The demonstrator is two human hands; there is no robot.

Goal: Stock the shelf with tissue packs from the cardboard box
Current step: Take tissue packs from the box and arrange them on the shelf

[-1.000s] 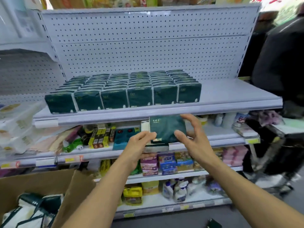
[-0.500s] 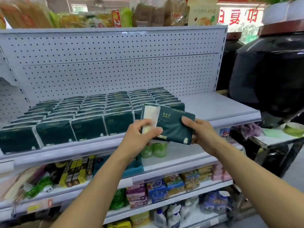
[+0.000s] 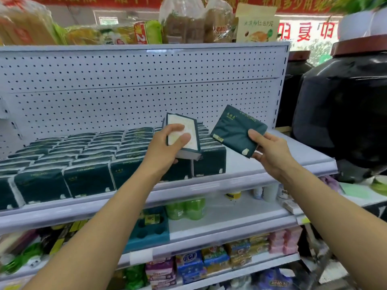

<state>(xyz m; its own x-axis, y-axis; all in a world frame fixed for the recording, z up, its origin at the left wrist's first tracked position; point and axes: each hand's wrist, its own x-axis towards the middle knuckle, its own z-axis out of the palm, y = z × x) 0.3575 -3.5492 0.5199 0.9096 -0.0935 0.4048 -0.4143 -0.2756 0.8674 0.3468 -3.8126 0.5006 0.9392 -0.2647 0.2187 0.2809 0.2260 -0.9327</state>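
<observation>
One pack (image 3: 181,136) gripped in the left hand (image 3: 165,147), another (image 3: 236,132) pinched in the right hand (image 3: 270,151), both held apart above the shelf (image 3: 272,162), probably for the bare stretch at 3 o'clock of the stocked rows (image 3: 88,158).

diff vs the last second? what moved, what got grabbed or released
The packs came up from below the shelf edge as one bundle held between both hands, then were split: the left hand now grips one tissue pack, white face showing, and the right hand pinches the other pack, tilted, over the bare right end of the shelf. Nothing released. The stocked rows are unchanged.
</observation>
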